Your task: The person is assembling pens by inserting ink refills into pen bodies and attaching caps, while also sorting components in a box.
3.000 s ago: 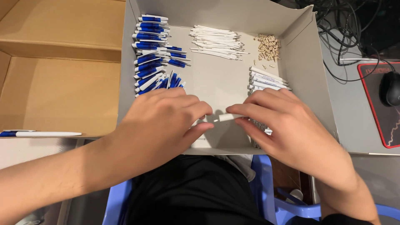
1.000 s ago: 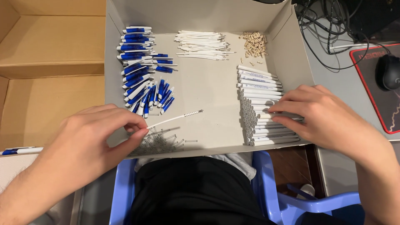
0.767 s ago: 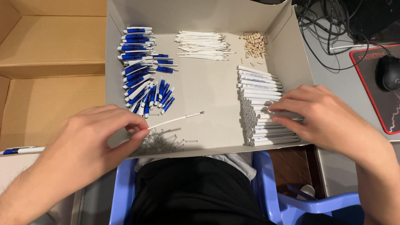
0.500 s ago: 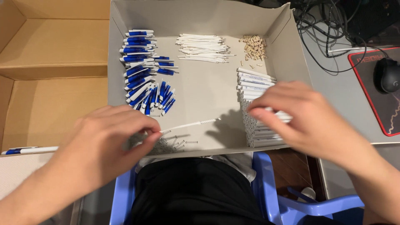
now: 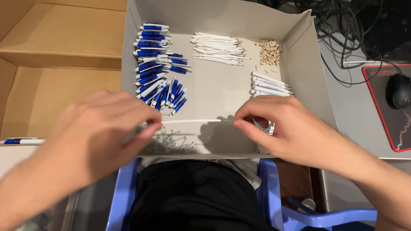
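Cardboard makes up most of the scene: a shallow grey tray (image 5: 308, 64) with raised walls sits in front of the person, and a larger brown carton (image 5: 60, 47) lies open beyond its left edge. Inside the tray, blue-and-white pen barrels (image 5: 156, 64) are heaped along the left wall, thin white refills (image 5: 218, 48) lie in a bundle near the far edge, small tan tips (image 5: 269, 51) are piled in the far right corner, and white pen bodies (image 5: 272, 84) are stacked along the right wall. Small metal springs (image 5: 173, 140) are scattered by the near edge. A red-bordered mouse pad (image 5: 387, 111) with a black mouse (image 5: 399, 90) rests on the grey surface (image 5: 355, 124) to the right, and one finished pen (image 5: 21, 140) lies at the far left.

The left hand (image 5: 98, 132) pinches one end of a thin white refill (image 5: 192, 121) between thumb and forefinger; the right hand (image 5: 287, 128) has its fingers closed on the other end, so the refill stretches level over the near middle of the tray.

Half a second earlier the right hand was higher up over the stack of white bodies and the left alone held the refill; now both hands meet on it.
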